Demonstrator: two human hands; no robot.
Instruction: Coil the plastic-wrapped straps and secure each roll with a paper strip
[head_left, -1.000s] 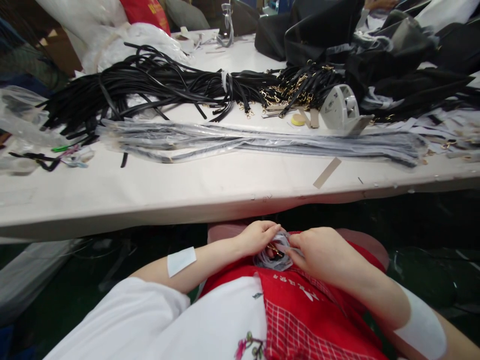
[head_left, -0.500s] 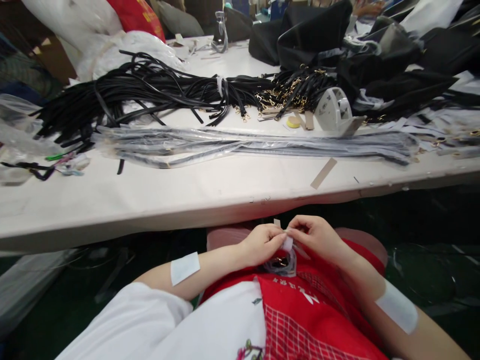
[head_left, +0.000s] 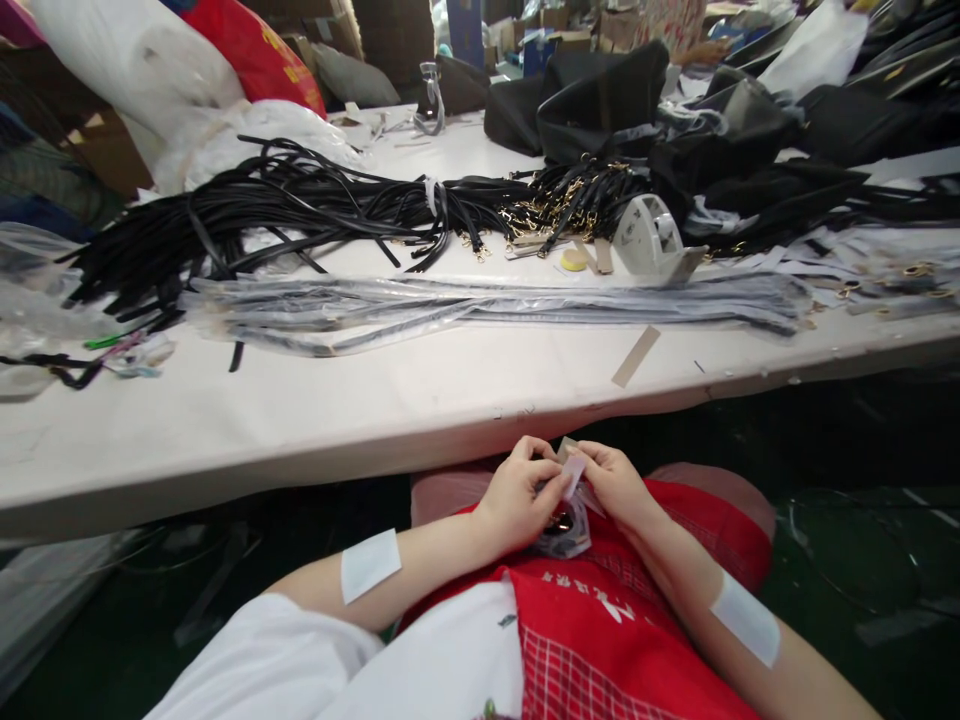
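Over my lap, my left hand (head_left: 521,497) and my right hand (head_left: 616,484) are close together with fingers bent in. Between them is a small whitish strip (head_left: 574,474), its left edge by my left thumb and its top at my right fingertips. A little beige strip (head_left: 567,449) sticks up behind my right fingers. Below hangs a clear plastic wrapping (head_left: 576,540) with a gold-coloured metal piece inside, resting against the red apron (head_left: 645,600). My left fingers partly hide the wrapping.
Across the white table (head_left: 420,390) lie long plastic-wrapped straps (head_left: 450,302). Behind them are a bundle of black straps (head_left: 300,205) with gold clasps, a tape dispenser (head_left: 649,238) and black bags (head_left: 600,100). A beige strip (head_left: 636,356) lies near the front edge.
My hands have shifted slightly; the left fingers have spread a little and the whitish strip now shows tilted between them. The view has tipped upward a bit.
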